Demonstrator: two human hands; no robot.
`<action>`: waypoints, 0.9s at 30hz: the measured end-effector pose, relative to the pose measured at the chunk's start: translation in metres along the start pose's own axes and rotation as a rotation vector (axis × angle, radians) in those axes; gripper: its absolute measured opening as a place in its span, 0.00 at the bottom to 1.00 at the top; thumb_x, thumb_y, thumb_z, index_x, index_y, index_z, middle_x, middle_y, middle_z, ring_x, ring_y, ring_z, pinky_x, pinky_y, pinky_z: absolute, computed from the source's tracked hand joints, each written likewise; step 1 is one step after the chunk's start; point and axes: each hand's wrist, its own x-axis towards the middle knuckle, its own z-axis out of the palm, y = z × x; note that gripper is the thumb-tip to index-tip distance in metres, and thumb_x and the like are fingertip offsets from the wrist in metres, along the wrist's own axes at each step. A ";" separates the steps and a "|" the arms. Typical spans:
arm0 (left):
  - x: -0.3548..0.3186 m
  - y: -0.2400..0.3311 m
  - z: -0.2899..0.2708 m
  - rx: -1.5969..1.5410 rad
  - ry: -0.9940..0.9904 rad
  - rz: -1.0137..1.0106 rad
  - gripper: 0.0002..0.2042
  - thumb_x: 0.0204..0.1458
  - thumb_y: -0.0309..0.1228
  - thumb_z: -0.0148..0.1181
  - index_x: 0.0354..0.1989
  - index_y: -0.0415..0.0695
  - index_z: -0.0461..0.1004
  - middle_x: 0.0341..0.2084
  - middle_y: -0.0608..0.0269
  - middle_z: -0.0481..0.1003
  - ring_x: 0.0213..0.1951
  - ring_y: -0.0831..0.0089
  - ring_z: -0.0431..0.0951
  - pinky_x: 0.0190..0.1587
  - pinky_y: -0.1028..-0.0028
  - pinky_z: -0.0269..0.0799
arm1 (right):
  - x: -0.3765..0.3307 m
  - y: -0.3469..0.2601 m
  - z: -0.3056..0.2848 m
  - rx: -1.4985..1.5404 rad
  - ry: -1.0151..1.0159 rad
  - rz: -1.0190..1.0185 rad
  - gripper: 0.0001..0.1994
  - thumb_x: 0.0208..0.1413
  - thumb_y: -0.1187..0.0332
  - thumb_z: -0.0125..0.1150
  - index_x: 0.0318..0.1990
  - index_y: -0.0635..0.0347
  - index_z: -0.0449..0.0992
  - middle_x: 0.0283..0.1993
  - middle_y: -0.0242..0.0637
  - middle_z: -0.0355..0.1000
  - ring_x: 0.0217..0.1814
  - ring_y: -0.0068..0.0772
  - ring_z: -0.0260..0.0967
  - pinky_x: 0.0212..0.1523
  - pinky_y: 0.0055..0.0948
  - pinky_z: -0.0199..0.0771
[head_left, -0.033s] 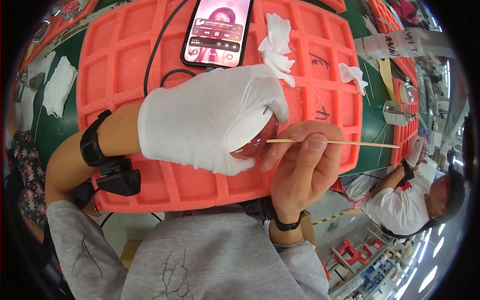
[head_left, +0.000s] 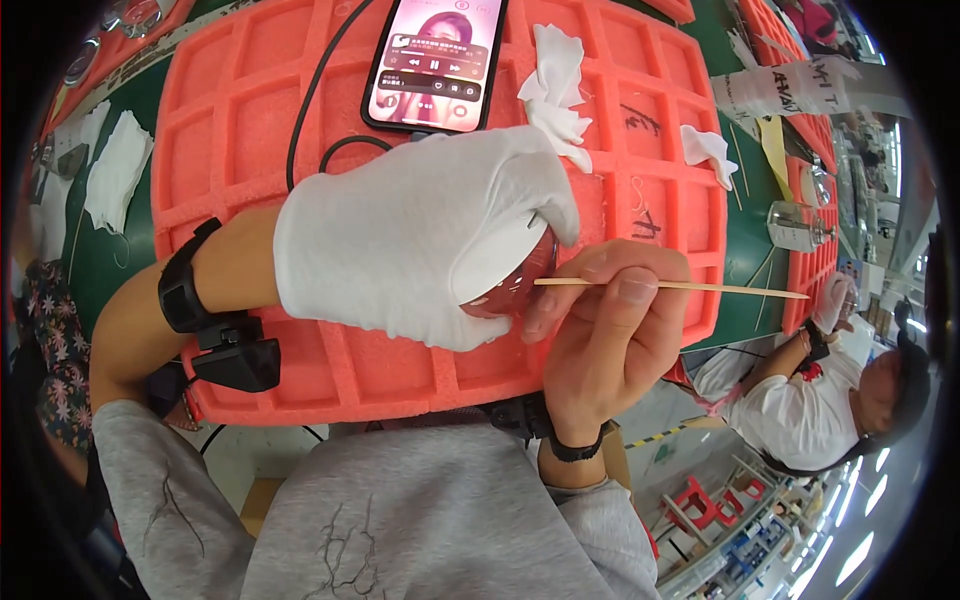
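My left hand (head_left: 425, 240), in a white glove, is closed around a rounded, shiny dark red piece (head_left: 518, 288) with a smooth white oval part. Most of that piece is covered by the glove, so its kind does not show. Bare and pinched, my right hand (head_left: 615, 335) holds a thin wooden stick (head_left: 730, 289) between thumb and fingers. The stick's left end is at the edge of the red piece; whether it touches cannot be made out. Both hands are above a red foam tray (head_left: 385, 365) divided into square compartments.
A lit phone (head_left: 430, 70) with a black cable lies on the tray's far part. Crumpled white cloths (head_left: 556, 90) rest nearby. A glass jar (head_left: 797, 227) stands on the green table at the right. Beyond it, another person (head_left: 810, 400) sits at work.
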 end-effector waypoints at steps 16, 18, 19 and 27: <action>0.002 0.000 -0.002 -0.044 -0.014 -0.005 0.27 0.32 0.25 0.76 0.45 0.46 0.73 0.43 0.64 0.73 0.46 0.65 0.74 0.46 0.69 0.72 | 0.004 0.011 0.000 -0.064 -0.056 -0.127 0.12 0.74 0.65 0.37 0.40 0.64 0.61 0.27 0.41 0.66 0.15 0.21 0.61 0.17 0.20 0.61; 0.002 0.002 -0.003 -0.045 -0.009 -0.020 0.27 0.32 0.24 0.76 0.46 0.46 0.74 0.43 0.63 0.74 0.46 0.65 0.74 0.46 0.69 0.72 | 0.007 0.012 -0.003 -0.078 -0.085 -0.158 0.12 0.74 0.65 0.38 0.40 0.64 0.62 0.26 0.41 0.66 0.15 0.21 0.60 0.16 0.20 0.60; 0.003 0.002 -0.002 -0.044 -0.015 -0.024 0.27 0.32 0.24 0.76 0.46 0.46 0.74 0.43 0.63 0.74 0.46 0.65 0.74 0.46 0.69 0.72 | 0.009 0.013 -0.006 -0.096 -0.119 -0.193 0.12 0.74 0.64 0.38 0.40 0.64 0.62 0.26 0.40 0.66 0.14 0.21 0.60 0.15 0.20 0.60; 0.005 0.001 -0.002 0.003 -0.027 0.043 0.28 0.32 0.24 0.76 0.47 0.46 0.73 0.43 0.61 0.74 0.45 0.64 0.75 0.46 0.69 0.72 | 0.007 0.013 -0.005 -0.130 -0.086 -0.196 0.13 0.73 0.64 0.39 0.41 0.66 0.62 0.22 0.38 0.65 0.13 0.20 0.59 0.16 0.19 0.60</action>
